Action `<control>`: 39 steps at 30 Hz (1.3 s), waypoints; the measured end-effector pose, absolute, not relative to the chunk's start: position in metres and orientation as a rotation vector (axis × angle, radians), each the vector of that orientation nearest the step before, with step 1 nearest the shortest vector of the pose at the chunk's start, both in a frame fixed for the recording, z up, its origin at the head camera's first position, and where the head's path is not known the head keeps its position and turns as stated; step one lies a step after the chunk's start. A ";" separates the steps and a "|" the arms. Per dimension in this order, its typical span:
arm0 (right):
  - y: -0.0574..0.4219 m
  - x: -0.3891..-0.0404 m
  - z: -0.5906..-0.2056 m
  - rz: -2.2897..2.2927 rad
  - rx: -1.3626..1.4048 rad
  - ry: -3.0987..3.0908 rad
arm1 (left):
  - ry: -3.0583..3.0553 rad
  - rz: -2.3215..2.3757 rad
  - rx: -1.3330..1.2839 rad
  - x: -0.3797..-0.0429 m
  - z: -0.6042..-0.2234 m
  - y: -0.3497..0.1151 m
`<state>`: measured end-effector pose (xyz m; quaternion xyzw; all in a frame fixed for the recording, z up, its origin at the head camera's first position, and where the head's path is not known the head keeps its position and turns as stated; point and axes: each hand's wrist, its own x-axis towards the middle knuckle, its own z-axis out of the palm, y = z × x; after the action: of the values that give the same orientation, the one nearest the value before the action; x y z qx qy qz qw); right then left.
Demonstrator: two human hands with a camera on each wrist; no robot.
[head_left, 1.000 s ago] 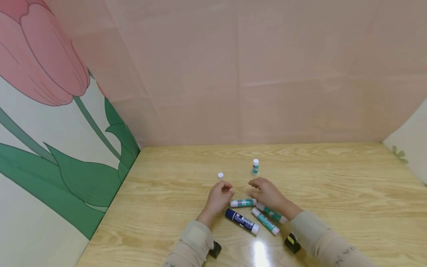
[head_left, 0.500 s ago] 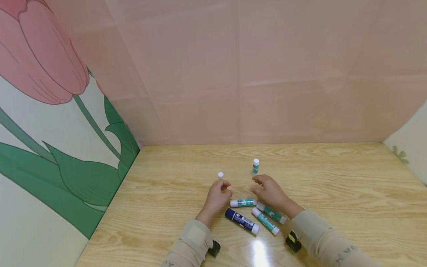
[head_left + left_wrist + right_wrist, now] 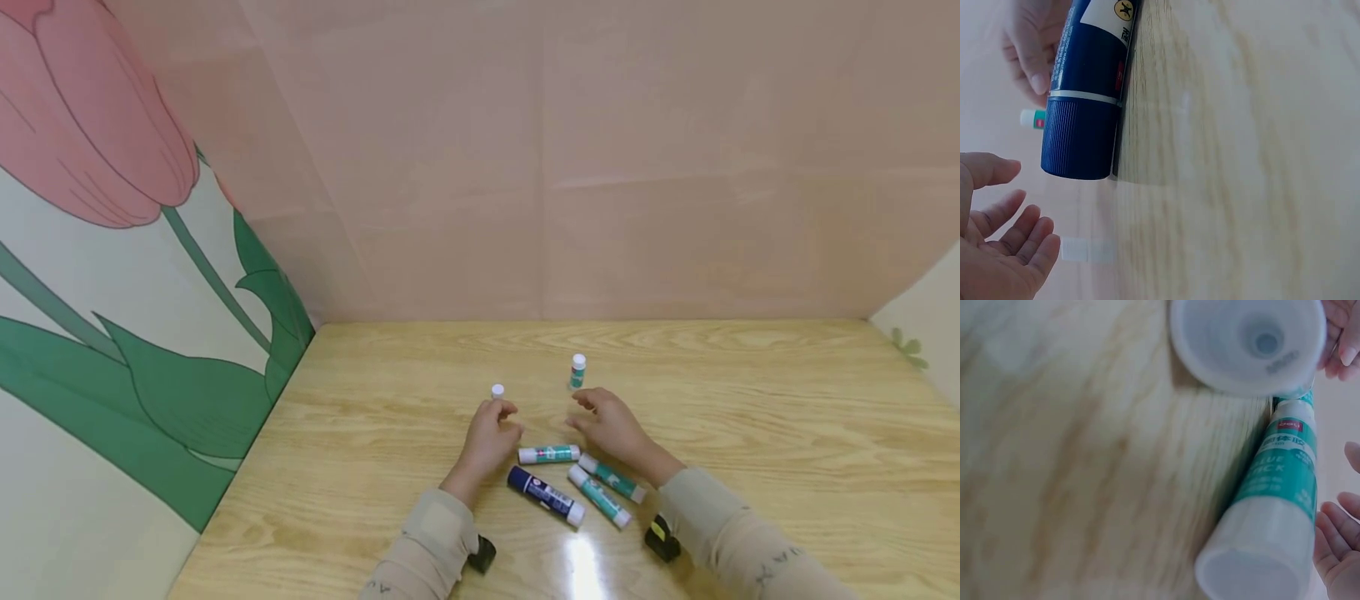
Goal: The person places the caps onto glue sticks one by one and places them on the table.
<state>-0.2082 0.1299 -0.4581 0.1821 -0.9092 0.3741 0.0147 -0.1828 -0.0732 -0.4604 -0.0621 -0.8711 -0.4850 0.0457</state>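
My left hand hovers over the table, fingers loosely bent and nothing in them. Just beyond its fingertips stands a small white object, its lower part hidden by the hand in the head view. My right hand is held above the table with relaxed fingers, also holding nothing. Close behind it an upright teal-and-white glue stick stands. Below and between the hands lie a teal glue stick, two more teal glue sticks and a larger navy glue stick with a ribbed end.
The wooden table reaches back to a pinkish cloth. A tulip-printed panel borders the left side. Dark wrist devices sit by the sleeves. In the right wrist view, glue stick ends fill the foreground.
Both hands have drifted slightly apart, the right one a little to the right and the left one a little to the left. The glue sticks stay in place; the head view has shifted slightly.
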 end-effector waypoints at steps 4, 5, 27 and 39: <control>0.131 -0.210 -0.457 1.171 0.555 -2.821 | -2.666 -1.454 -0.199 -0.185 -0.459 -0.073; 0.131 -0.211 -0.457 1.173 0.550 -2.822 | -2.669 -1.445 -0.199 -0.186 -0.459 -0.073; 0.140 -0.221 -0.468 1.209 0.535 -2.793 | -2.736 -1.325 -0.151 -0.192 -0.457 -0.072; 0.147 -0.222 -0.470 1.229 0.504 -2.838 | -2.736 -1.268 -0.158 -0.196 -0.460 -0.076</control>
<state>-0.2221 0.1469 -0.4701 0.1608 -0.9057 0.3922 0.0042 -0.1961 -0.0759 -0.4600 -0.0523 -0.9044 -0.4191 0.0609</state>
